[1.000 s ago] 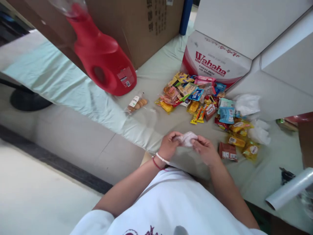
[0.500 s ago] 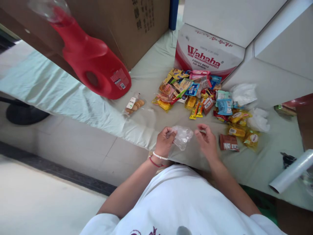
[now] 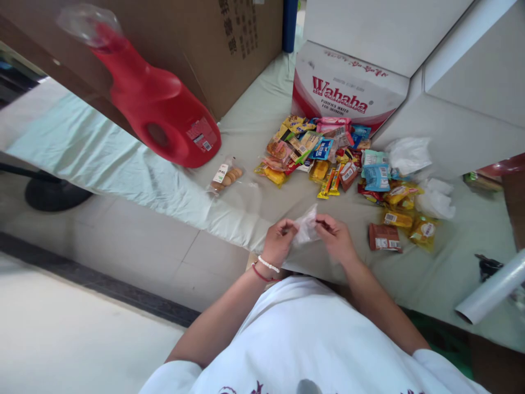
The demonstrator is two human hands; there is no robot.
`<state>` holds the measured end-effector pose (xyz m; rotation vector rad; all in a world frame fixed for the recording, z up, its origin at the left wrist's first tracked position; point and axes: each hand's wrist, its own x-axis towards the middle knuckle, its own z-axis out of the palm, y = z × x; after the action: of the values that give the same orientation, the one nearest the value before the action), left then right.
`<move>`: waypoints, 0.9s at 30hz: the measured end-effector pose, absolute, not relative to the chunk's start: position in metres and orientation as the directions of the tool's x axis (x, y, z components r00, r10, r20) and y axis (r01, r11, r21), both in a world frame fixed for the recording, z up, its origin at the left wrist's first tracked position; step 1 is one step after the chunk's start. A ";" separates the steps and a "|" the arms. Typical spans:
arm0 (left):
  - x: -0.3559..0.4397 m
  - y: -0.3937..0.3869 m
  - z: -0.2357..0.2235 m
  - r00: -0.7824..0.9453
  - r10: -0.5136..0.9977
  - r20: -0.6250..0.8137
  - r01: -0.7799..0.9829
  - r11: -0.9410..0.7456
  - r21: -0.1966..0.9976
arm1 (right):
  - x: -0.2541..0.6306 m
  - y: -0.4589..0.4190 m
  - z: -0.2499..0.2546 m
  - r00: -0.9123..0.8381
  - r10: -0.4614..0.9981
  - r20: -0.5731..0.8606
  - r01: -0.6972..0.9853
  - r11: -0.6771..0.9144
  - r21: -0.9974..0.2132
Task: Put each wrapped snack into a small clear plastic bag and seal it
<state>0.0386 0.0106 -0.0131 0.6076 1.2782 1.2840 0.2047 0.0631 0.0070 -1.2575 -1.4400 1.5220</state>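
A crumpled clear plastic bag is stretched between my two hands, just over the front edge of the cloth-covered table. My left hand, with a white bead bracelet and a red cord at the wrist, pinches the bag's left side. On the other side, the fingertips of my right hand are closed on its upper right edge. Beyond the hands lies a heap of wrapped snacks. A packet of round biscuits rests apart to the left, and a brown packet lies to the right of my right hand.
A large red detergent bottle stands at the left in front of a brown carton. A white Wahaba box is behind the snacks. White crumpled bags lie on the right, and a plastic film roll near the right edge.
My right hand has moved left and taken hold of the plastic bag, which is now pulled up between both hands. My left hand keeps its grip.
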 end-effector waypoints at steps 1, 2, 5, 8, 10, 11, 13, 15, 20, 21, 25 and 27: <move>0.037 0.013 -0.013 -0.226 0.902 -0.367 -0.390 0.261 0.883 | 0.207 0.064 0.008 -0.260 0.938 -0.231 0.074 -0.219 -0.973; 0.035 0.014 -0.013 -0.232 0.890 -0.394 -0.449 0.261 0.855 | 0.210 0.064 0.008 -0.234 0.931 -0.282 0.003 -0.289 -0.957; 0.029 0.016 -0.012 -0.137 0.872 -0.469 -0.613 0.298 0.732 | 0.218 0.066 0.008 -0.207 0.888 -0.411 -0.189 -0.449 -0.873; 0.027 0.013 -0.009 -0.104 0.857 -0.505 -0.631 0.335 0.699 | 0.227 0.066 0.008 -0.171 0.883 -0.436 -0.278 -0.468 -0.839; 0.030 0.010 -0.005 -0.120 0.864 -0.488 -0.587 0.335 0.738 | 0.231 0.065 0.009 -0.164 0.899 -0.406 -0.263 -0.436 -0.861; 0.033 0.009 -0.002 -0.112 0.878 -0.466 -0.561 0.331 0.759 | 0.232 0.064 0.010 -0.171 0.904 -0.391 -0.242 -0.423 -0.873; 0.042 0.009 0.003 -0.042 0.918 -0.395 -0.507 0.321 0.800 | 0.231 0.063 0.012 -0.205 0.902 -0.380 -0.190 -0.417 -0.889; 0.050 0.012 0.006 0.026 0.945 -0.327 -0.437 0.305 0.846 | 0.229 0.063 0.015 -0.240 0.894 -0.378 -0.141 -0.418 -0.898; 0.048 0.023 -0.003 -0.029 0.937 -0.348 -0.332 0.319 0.888 | 0.239 0.071 0.020 -0.212 0.915 -0.344 -0.090 -0.368 -0.925; 0.043 0.024 -0.006 -0.041 0.926 -0.376 -0.338 0.341 0.877 | 0.245 0.074 0.020 -0.189 0.918 -0.349 -0.095 -0.371 -0.924; 0.023 0.026 -0.012 -0.131 0.875 -0.466 -0.417 0.378 0.827 | 0.269 0.081 0.018 -0.099 0.920 -0.380 -0.167 -0.392 -0.905; 0.015 0.029 -0.013 -0.153 0.856 -0.494 -0.441 0.389 0.809 | 0.278 0.083 0.016 -0.097 0.925 -0.367 -0.174 -0.379 -0.909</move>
<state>0.0153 0.0292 -0.0131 0.4309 1.2704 1.1944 0.2782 0.0833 0.0162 -1.3019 -0.9022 1.6175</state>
